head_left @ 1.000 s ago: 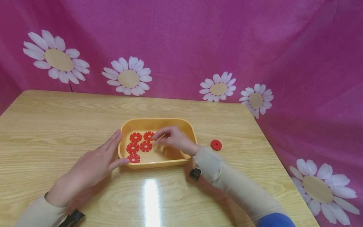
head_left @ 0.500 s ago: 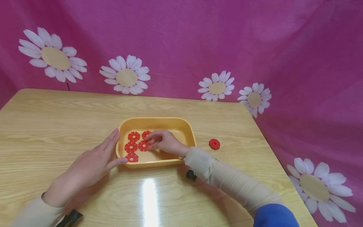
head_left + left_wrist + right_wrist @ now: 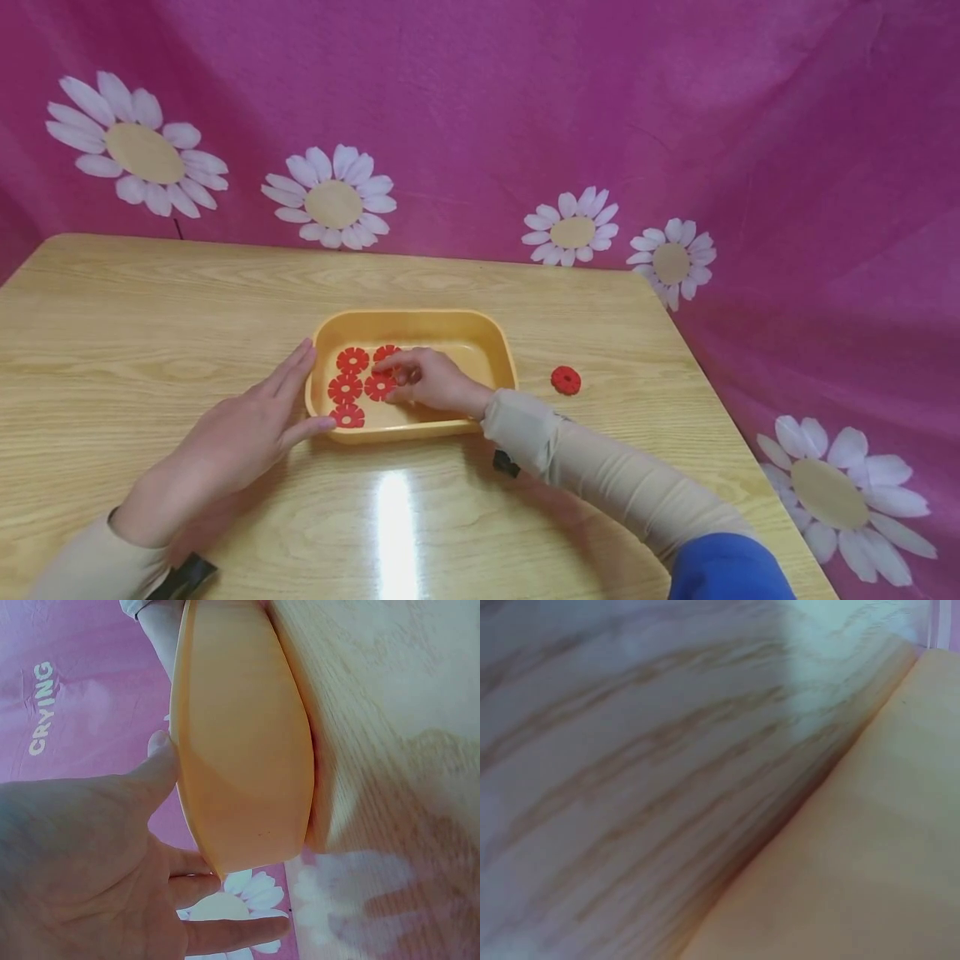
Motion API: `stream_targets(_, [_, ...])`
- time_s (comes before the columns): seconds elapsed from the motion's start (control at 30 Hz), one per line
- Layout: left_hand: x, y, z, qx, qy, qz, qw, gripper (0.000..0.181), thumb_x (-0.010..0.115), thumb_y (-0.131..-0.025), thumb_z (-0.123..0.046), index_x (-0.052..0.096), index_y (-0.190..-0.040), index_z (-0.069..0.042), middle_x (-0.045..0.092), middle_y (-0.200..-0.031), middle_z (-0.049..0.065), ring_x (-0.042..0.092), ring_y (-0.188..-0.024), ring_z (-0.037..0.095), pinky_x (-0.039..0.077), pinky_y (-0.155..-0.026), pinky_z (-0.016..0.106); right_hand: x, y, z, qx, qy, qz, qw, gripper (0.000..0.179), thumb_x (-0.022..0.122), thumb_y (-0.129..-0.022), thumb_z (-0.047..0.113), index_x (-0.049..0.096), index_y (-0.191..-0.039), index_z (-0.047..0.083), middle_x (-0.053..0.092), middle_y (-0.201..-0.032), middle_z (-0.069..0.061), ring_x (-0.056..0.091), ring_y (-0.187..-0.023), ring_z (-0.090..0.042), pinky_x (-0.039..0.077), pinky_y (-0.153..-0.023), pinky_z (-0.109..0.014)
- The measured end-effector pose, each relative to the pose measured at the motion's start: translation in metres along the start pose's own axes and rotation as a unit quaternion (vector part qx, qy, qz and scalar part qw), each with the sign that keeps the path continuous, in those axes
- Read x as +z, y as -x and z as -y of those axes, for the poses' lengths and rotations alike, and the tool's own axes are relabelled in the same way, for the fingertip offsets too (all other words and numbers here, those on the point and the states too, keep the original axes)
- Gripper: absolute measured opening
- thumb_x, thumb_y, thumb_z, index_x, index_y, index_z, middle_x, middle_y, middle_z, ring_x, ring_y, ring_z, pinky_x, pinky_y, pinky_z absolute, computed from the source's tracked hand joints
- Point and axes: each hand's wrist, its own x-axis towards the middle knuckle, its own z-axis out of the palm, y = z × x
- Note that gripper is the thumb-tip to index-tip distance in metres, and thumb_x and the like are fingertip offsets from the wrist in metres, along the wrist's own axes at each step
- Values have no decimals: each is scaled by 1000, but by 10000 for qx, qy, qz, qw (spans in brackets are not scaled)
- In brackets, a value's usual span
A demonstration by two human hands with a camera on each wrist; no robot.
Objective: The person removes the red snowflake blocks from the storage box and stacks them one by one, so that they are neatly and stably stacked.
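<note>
The yellow plastic tray (image 3: pixel 420 431) stands on the table, with several red notched plastic discs (image 3: pixel 346 388) lying flat in its left half. My left hand (image 3: pixel 232 433) spans the tray's left end, its thumb at the near corner and its straight fingers along the side. In the left wrist view, the thumb meets the rim of the tray (image 3: pixel 247 735) and the fingers spread near its corner. My right hand (image 3: pixel 431 382) reaches into the tray, index finger and thumb apart at the right-hand discs, partly covering them. The right wrist view shows only the tray's outer wall (image 3: pixel 855 847) and tabletop.
Right of the tray, a thicker red notched piece (image 3: pixel 566 381) sits on the wooden table (image 3: pixel 187 317). A magenta curtain (image 3: pixel 465 100) with printed daisies hangs behind the table and along its right side.
My right hand has moved left inside the tray, and its fingertips now overlap the right-hand discs. My left hand keeps its place at the tray's end. The discs keep their layout.
</note>
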Motion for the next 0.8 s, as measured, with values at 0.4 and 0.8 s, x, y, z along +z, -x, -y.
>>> stream_targets(0.4, [0,1,0,-44,45,10,10000,98,56,-93,-59,8,-157,-2,10,-162,20,34,-136,48,42,-96,64,2,-1,-1,-36,5,-37,10000,32,82,-79,3,64,-103,12,60,-93,3,53,-82,-13,45,-72,-23])
stream_targets(0.8, [0,0,1,-14,71,-10,10000,98,54,-93,-59,5,-157,-4,12,-161,20,36,-134,49,41,-96,64,2,2,1,-410,6,-118,9991,34,80,-79,-3,63,-105,11,60,-94,1,55,-78,-14,48,-67,-22])
